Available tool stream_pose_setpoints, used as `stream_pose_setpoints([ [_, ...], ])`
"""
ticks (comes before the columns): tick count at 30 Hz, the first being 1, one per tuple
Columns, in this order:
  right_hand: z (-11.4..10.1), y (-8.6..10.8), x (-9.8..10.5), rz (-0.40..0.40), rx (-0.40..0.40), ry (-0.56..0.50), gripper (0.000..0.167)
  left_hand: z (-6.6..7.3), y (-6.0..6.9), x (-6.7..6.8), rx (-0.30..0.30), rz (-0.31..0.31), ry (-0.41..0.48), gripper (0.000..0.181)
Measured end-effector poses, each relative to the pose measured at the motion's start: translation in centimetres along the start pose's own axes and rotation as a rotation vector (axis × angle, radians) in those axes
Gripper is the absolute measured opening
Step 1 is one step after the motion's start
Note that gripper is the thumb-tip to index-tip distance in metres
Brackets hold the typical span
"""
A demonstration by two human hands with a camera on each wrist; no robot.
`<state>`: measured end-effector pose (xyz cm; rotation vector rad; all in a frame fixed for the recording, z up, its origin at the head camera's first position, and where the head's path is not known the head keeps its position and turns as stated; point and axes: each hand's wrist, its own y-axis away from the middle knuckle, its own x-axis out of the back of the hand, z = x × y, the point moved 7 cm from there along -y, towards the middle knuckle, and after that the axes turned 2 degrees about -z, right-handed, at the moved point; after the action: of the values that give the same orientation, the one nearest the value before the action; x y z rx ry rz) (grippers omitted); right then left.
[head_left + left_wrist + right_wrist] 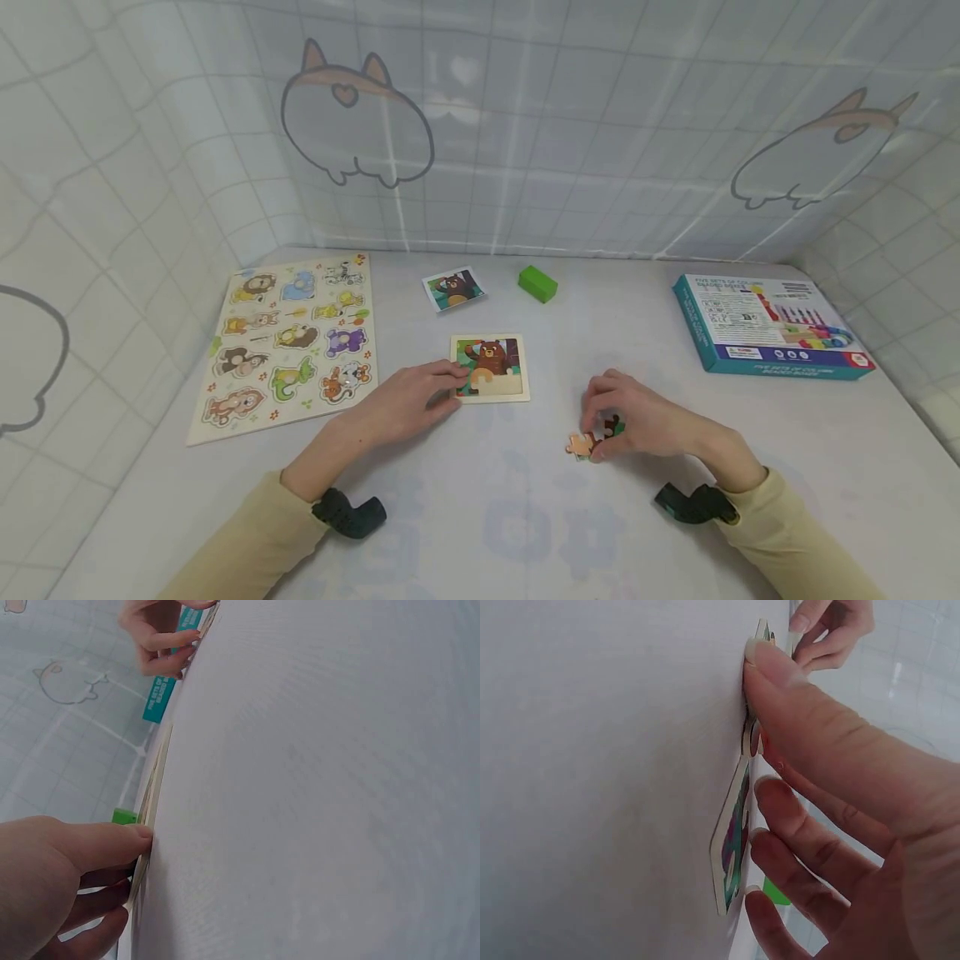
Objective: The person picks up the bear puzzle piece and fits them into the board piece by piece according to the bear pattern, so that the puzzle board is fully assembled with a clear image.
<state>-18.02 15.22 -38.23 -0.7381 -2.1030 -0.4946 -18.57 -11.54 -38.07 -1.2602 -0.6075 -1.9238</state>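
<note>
A small jigsaw tray (491, 397) with a pale wooden border lies flat at the middle of the table. Its bear picture is partly filled, with bare wood at the lower right. My left hand (415, 402) holds the tray's left side, thumb at the lower left corner and fingers over the border. To the right, my right hand (645, 417) pinches loose jigsaw pieces at the table surface. An orange piece (580, 445) shows past the thumb, and a dark and green piece (613, 427) lies under the fingers. In the right wrist view a teal-printed piece (735, 847) shows edge-on.
A wooden animal puzzle board (288, 394) lies on the left. Beyond the tray are a bear picture card (454, 288) and a green block (537, 284). A teal and white toy box (772, 327) stands at the right. Patterned cloth (570, 142) rises behind the table.
</note>
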Motion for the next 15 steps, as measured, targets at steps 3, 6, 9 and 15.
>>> stream_pose_setpoints([
  [3,-0.05,0.0,0.03,-0.001,0.003,0.011,0.025,-0.01,0.0,0.0,0.001,0.001,0.001,0.037],
  [6,-0.1,0.01,0.04,-0.005,0.008,0.007,0.024,-0.02,-0.04,0.0,0.003,0.0,0.004,0.036],
  [9,-0.19,-0.01,0.06,-0.008,0.014,-0.001,0.023,-0.01,-0.03,0.02,0.002,0.003,0.006,0.036],
  [15,-0.31,-0.01,0.04,-0.011,0.029,0.008,0.021,-0.02,0.03,0.02,0.002,0.002,0.005,0.036],
])
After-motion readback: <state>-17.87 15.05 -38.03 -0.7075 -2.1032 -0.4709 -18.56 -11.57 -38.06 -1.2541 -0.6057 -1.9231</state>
